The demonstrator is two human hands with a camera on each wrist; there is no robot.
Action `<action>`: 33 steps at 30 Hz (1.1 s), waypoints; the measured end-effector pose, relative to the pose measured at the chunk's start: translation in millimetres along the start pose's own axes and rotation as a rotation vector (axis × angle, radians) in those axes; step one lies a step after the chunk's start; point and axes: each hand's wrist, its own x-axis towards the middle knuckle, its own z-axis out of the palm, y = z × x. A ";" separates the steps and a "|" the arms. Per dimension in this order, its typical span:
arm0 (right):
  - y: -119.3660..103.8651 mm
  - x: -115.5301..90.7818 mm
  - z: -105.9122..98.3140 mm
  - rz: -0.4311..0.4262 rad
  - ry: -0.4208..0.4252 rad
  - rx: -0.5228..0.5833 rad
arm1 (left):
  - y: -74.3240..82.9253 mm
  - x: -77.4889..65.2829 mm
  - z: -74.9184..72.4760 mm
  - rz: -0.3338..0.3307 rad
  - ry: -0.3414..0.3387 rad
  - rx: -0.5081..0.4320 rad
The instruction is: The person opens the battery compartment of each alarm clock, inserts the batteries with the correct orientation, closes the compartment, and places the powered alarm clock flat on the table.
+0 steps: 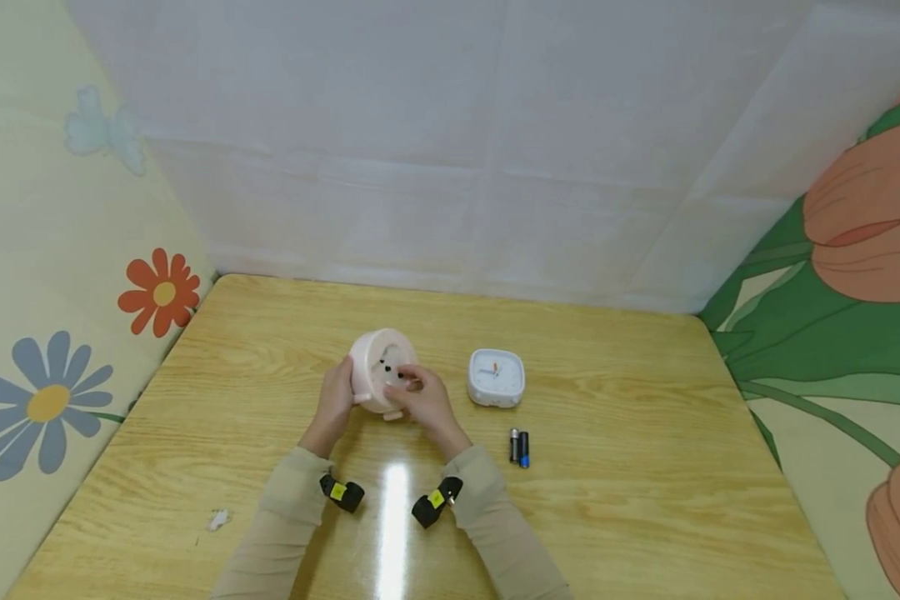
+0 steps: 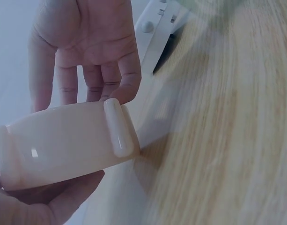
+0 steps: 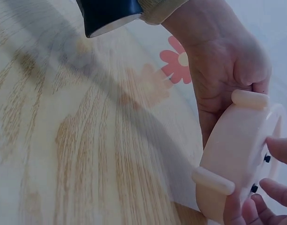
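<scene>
A pale pink round alarm clock [image 1: 362,373] is held up with its back towards me, small black knobs [image 3: 254,188] showing there. My left hand [image 1: 336,400] grips it by the left side. At its back, my right hand [image 1: 429,400] has thumb and forefinger around one knob; the exact contact is hard to see. Two stubby feet on the rim stand out in the left wrist view, where the clock [image 2: 68,140] lies between both hands. The clock's face is hidden.
A white square alarm clock [image 1: 497,378] rests face up to the right of my hands. Two batteries [image 1: 519,447] lie side by side nearer me. A small white scrap [image 1: 218,520] is at the left front of the wooden table [image 1: 630,400].
</scene>
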 end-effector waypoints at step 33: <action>2.0 7.9 -1.2 0.130 0.070 0.048 | -5.0 -0.5 -7.2 0.089 0.028 0.026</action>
